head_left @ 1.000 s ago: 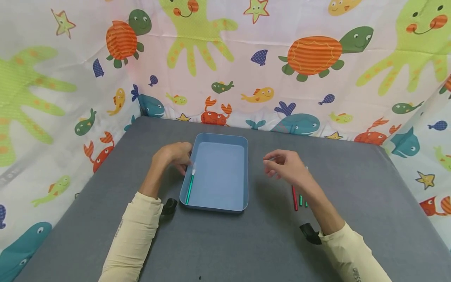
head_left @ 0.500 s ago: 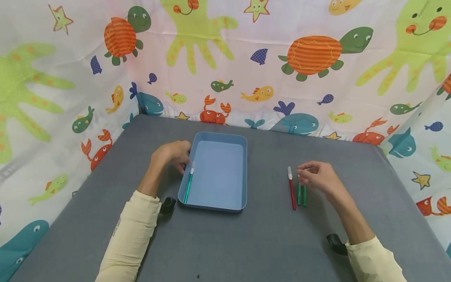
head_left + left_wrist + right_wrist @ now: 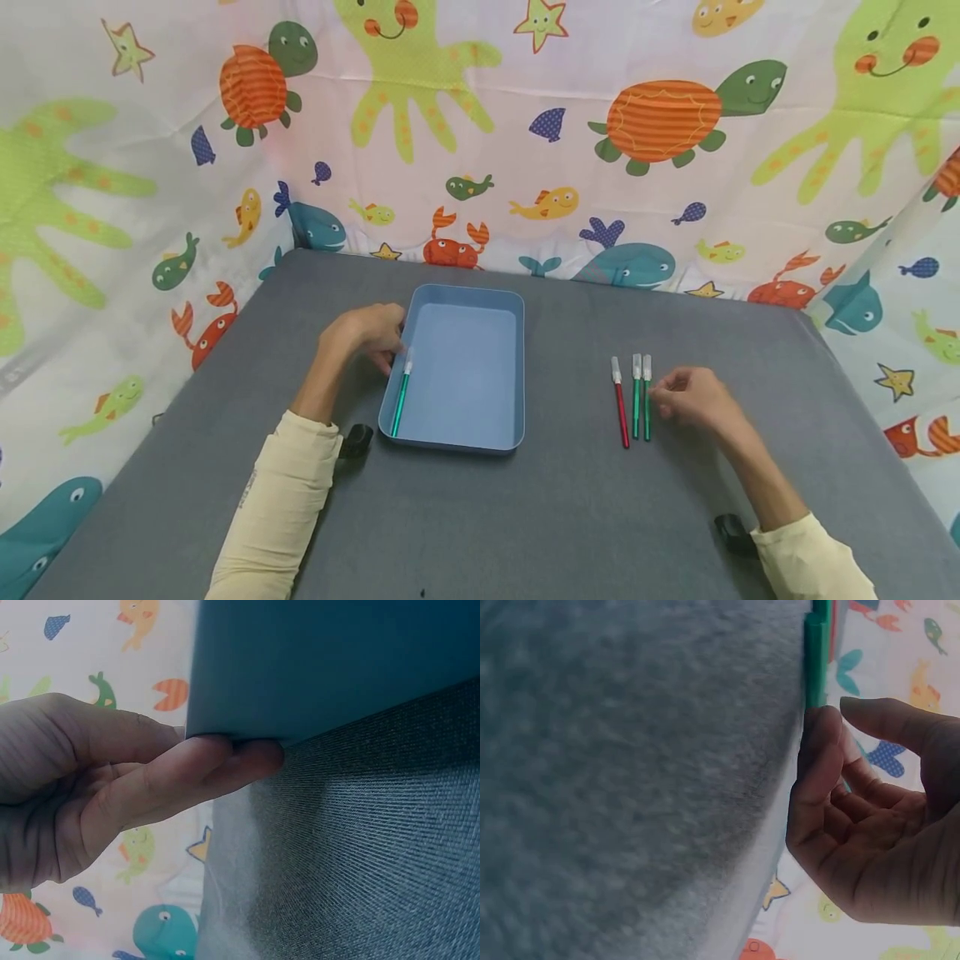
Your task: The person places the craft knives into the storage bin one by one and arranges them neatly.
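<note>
My left hand [image 3: 375, 329] grips the left wall of a shallow blue tray [image 3: 472, 367], thumb on one side and fingers against its underside in the left wrist view. Along the tray's left inside edge lies a green marker [image 3: 402, 404] with a clear cap. To the right, my right hand [image 3: 693, 396] is low over the table, its bent fingertips beside the nearer green marker [image 3: 647, 412]. In the right wrist view the thumb stands apart from the index finger, which seems to touch that marker's side. Left of it lie another green marker [image 3: 636, 412] and a red marker [image 3: 621, 412].
A dark grey cloth covers the table [image 3: 480, 525]. Behind it and at both sides hangs a white curtain [image 3: 420, 183] printed with sea animals. The tray's raised rim stands between the left hand and the loose markers.
My right hand has moved right from beside the tray, passed over the loose markers, and come down at their right side. The left hand keeps its place at the tray.
</note>
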`<state>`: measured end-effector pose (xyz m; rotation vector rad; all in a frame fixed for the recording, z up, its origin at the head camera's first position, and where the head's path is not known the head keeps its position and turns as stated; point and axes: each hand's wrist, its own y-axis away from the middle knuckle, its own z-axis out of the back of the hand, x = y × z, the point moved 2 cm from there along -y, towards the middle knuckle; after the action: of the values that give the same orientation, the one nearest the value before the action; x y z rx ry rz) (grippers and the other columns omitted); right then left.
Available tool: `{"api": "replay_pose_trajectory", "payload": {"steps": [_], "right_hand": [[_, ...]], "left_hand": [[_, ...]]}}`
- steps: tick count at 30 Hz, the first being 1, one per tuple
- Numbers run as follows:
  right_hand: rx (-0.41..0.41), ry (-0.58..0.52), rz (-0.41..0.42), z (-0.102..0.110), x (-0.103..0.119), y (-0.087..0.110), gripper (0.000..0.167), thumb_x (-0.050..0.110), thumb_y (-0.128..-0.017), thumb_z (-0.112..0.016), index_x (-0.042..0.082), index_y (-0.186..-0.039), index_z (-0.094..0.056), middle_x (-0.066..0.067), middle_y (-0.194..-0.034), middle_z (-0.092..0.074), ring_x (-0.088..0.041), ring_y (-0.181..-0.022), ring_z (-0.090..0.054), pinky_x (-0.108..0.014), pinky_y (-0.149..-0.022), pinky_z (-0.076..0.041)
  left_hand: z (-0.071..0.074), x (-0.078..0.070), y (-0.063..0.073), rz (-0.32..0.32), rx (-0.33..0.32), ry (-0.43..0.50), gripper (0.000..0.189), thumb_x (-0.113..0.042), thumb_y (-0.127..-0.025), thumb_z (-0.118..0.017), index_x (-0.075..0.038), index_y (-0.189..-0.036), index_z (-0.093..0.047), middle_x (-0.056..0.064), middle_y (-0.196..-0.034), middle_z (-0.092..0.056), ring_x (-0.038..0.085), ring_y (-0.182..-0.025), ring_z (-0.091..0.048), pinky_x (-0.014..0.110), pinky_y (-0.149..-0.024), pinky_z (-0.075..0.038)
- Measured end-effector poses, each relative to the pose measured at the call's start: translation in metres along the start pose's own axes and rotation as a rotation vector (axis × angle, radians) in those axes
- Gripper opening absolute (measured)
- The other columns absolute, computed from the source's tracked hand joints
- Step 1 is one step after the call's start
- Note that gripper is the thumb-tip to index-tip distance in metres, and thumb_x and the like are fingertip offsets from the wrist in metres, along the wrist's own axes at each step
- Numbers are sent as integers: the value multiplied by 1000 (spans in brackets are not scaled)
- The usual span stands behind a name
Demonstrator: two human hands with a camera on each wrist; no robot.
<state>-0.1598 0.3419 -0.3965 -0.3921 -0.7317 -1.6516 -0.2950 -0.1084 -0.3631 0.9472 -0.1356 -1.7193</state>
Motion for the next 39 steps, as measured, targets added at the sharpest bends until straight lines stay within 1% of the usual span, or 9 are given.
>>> {"api": "replay_pose_trajectory", "payload": {"steps": [8, 14, 21, 27, 30, 33, 35, 39], "right_hand": [[-12, 84, -55, -8, 2, 1, 22, 19, -96, -71, -2, -93, -66, -4, -73, -64, -17, -72, -59, -28, -60, -49], [-15, 152, -73, -9, 5, -2, 24, 22, -95, -71, 0, -84, -70, -2, -69, -61, -17, -69, -58, -29, -58, -46], [-15, 190, -114, -8, 4, -7, 28, 24, -93, -70, 2, -76, -73, 0, -64, -61, -16, -64, -58, -29, -55, -44], [-11, 188, -156, -8, 1, -8, 31, 26, -91, -69, 7, -66, -69, 3, -58, -57, -14, -61, -54, -30, -53, -40], [-25, 179, -181, -7, 1, -6, 30, 27, -89, -68, 7, -66, -69, 3, -58, -57, -14, -61, -54, -30, -53, -39], [-49, 168, -193, -3, 2, -3, 30, 27, -90, -67, 4, -71, -72, 1, -60, -60, -15, -63, -57, -31, -54, -41], [-59, 156, -189, 0, 3, -1, 31, 28, -92, -66, 3, -76, -74, 1, -62, -61, -15, -65, -57, -30, -54, -42], [-71, 113, -164, 2, 6, 1, 32, 28, -95, -64, 1, -81, -73, 1, -63, -57, -16, -64, -53, -30, -54, -42]], "left_hand": [[-1, -2, 0, 14, -3, -24, 45, -5, -105, -60, 9, -145, -46, 24, -112, -68, 21, -80, -76, 33, -74, -67], [-1, -2, 0, 16, -8, -26, 44, -5, -104, -60, 8, -144, -47, 23, -112, -68, 21, -79, -76, 32, -73, -67], [-2, -2, 0, 11, -14, -18, 43, -5, -105, -60, 8, -143, -47, 24, -113, -68, 22, -82, -76, 32, -73, -67], [-4, 0, 0, 8, -14, -18, 42, -5, -104, -60, 8, -142, -48, 24, -112, -68, 22, -81, -76, 33, -73, -67], [-4, -1, -1, 12, -17, -14, 42, -5, -104, -61, 8, -142, -48, 24, -112, -68, 22, -81, -76, 33, -73, -67], [-3, -1, 0, 19, -18, -1, 43, -5, -104, -62, 8, -142, -48, 24, -111, -68, 22, -82, -76, 33, -73, -67], [-3, -1, 1, 19, -19, -2, 43, -5, -104, -61, 8, -143, -47, 23, -111, -68, 22, -82, -76, 33, -72, -67], [-2, 0, 2, 11, -26, -3, 44, -5, -104, -61, 9, -143, -47, 23, -110, -68, 22, -81, -76, 33, -73, -67]]}}
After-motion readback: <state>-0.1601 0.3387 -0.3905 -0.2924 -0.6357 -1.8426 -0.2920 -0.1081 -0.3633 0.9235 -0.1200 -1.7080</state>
